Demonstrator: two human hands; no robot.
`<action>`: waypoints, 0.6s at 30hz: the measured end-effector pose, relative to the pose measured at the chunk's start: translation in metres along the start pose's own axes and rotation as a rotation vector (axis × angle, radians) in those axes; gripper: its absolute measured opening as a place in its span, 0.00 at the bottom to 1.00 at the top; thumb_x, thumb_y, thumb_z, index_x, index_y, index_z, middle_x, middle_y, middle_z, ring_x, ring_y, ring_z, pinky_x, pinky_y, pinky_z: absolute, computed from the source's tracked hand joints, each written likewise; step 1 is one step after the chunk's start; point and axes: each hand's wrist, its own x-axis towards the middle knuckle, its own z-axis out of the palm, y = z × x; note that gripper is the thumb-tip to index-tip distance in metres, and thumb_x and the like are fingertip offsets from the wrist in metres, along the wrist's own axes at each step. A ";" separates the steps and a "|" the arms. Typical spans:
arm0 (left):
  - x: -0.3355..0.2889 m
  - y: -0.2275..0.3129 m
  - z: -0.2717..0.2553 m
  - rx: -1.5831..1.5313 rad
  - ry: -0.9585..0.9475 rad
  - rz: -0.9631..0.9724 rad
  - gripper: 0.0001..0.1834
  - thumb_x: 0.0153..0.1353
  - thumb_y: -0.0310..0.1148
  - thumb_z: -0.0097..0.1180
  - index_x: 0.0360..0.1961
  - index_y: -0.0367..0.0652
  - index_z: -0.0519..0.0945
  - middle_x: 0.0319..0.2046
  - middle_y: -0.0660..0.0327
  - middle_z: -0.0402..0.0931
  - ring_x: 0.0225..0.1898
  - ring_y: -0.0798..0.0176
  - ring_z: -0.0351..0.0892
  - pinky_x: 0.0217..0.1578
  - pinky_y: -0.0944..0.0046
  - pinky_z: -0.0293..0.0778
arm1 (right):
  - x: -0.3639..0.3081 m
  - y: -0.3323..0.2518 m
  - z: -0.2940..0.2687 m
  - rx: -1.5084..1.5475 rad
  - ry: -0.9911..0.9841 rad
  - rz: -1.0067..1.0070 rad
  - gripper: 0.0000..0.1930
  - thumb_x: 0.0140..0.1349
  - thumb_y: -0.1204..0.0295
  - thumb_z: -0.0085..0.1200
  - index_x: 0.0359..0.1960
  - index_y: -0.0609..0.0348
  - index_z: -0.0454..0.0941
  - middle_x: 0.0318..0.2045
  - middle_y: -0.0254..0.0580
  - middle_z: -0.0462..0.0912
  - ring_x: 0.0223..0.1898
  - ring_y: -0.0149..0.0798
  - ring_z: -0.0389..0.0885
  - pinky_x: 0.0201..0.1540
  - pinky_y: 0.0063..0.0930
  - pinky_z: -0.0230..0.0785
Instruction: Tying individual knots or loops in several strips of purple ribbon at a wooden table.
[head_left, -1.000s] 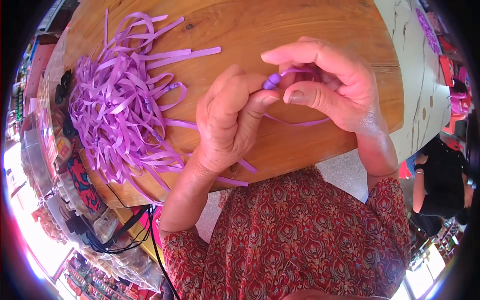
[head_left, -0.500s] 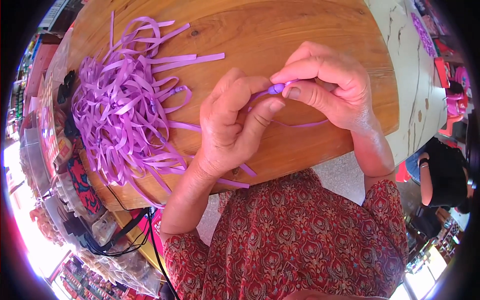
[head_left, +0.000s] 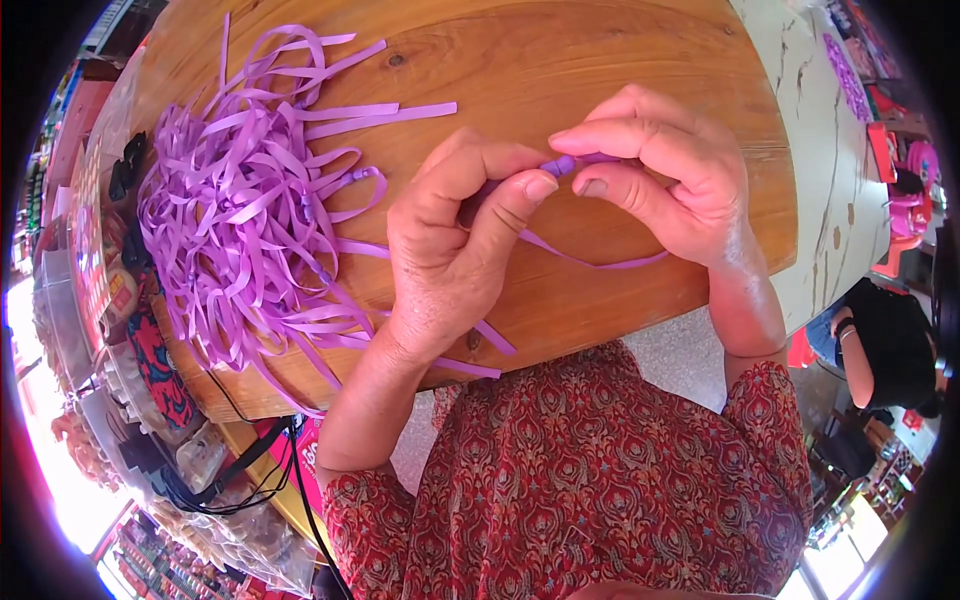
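Note:
A purple ribbon (head_left: 630,264) hangs in a loop below my hands, over the wooden table. Along it sits a small, darker purple lump (head_left: 562,166), like a knot or bead; I cannot tell which. My left hand (head_left: 455,215) pinches the ribbon beside this lump, thumb against curled forefinger. On the lump's other side, the ribbon runs between the thumb and fingers of my right hand (head_left: 670,170), which are bent round it with the thumb tip a little apart. To the left lies a tangled heap of purple ribbons (head_left: 250,225), several bearing similar dark lumps.
The wooden tabletop (head_left: 560,60) curves off at the right against a white marbled surface (head_left: 850,190). Black cables (head_left: 290,465) and plastic bags (head_left: 270,550) crowd the left side. A person in black (head_left: 885,345) is beyond the table at the right.
My left thumb and forefinger have closed in on the dark lump. My right thumb has drawn back from it slightly, and the ribbon loop has shifted. The heap stays put.

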 end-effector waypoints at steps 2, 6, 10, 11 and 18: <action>-0.001 0.003 0.002 0.003 0.017 -0.018 0.04 0.55 0.24 0.58 0.33 0.36 0.79 0.22 0.67 0.67 0.24 0.76 0.61 0.23 0.76 0.58 | -0.001 0.001 0.001 -0.019 0.015 0.014 0.13 0.46 0.77 0.62 0.37 0.62 0.80 0.28 0.40 0.78 0.27 0.33 0.77 0.27 0.19 0.67; 0.000 0.000 0.002 0.020 -0.007 -0.012 0.04 0.56 0.23 0.57 0.34 0.36 0.79 0.22 0.65 0.69 0.24 0.74 0.63 0.24 0.74 0.60 | -0.003 0.002 0.001 -0.056 0.013 -0.036 0.12 0.46 0.78 0.62 0.36 0.62 0.80 0.27 0.40 0.78 0.26 0.33 0.77 0.26 0.19 0.67; 0.001 -0.002 0.004 0.002 -0.015 0.024 0.05 0.56 0.22 0.56 0.35 0.35 0.78 0.25 0.61 0.74 0.26 0.69 0.69 0.29 0.71 0.65 | -0.004 0.001 0.001 -0.095 0.017 -0.030 0.12 0.45 0.78 0.62 0.35 0.61 0.81 0.27 0.38 0.78 0.25 0.31 0.76 0.25 0.20 0.67; 0.000 -0.003 0.004 -0.001 -0.011 0.040 0.05 0.56 0.22 0.55 0.35 0.35 0.78 0.26 0.60 0.75 0.27 0.67 0.71 0.30 0.71 0.67 | -0.004 0.001 0.002 -0.114 0.017 -0.034 0.13 0.44 0.79 0.63 0.35 0.61 0.81 0.26 0.38 0.78 0.25 0.31 0.75 0.25 0.20 0.66; 0.001 0.001 0.001 0.058 -0.034 0.047 0.05 0.54 0.21 0.56 0.34 0.35 0.79 0.23 0.60 0.75 0.24 0.67 0.71 0.28 0.70 0.67 | -0.005 0.001 0.002 -0.177 0.037 -0.072 0.15 0.42 0.79 0.63 0.36 0.61 0.81 0.25 0.37 0.77 0.24 0.32 0.75 0.24 0.20 0.66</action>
